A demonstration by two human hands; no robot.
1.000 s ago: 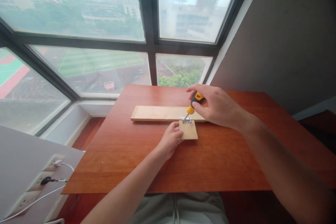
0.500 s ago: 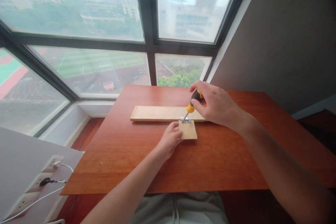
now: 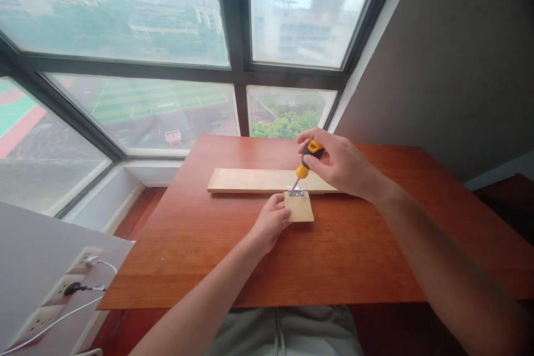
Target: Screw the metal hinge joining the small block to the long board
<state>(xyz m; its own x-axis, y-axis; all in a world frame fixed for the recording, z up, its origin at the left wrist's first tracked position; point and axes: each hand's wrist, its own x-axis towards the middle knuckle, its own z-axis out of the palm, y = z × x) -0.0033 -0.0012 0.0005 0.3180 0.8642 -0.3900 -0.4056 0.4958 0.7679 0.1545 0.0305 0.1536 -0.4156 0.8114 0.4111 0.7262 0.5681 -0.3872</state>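
Observation:
My right hand [image 3: 334, 161] is closed around the yellow-and-black handle of a screwdriver [image 3: 303, 171]. The shaft slants down to the left, and its tip meets a small silver hinge [image 3: 296, 191]. That hinge joins the edge of a small square wooden piece [image 3: 299, 208] to a long pale wooden board [image 3: 246, 179] lying behind it. My left hand [image 3: 273, 217] grips the square piece by its left edge, thumb on top and the other fingers partly hidden beneath. Whether a screw sits under the screwdriver tip is too small to tell.
Everything rests on a reddish-brown wooden table [image 3: 187, 256]. Large windows [image 3: 137, 100] rise behind it, and a grey wall [image 3: 442, 67] slopes at the right. Wall sockets [image 3: 56, 292] with plugged-in cords are at the lower left, beside the table's edge.
My right hand has shifted its hold on the screwdriver handle, with the fingers turned slightly and more of the yellow end showing. My left hand and the wood stay nearly in place.

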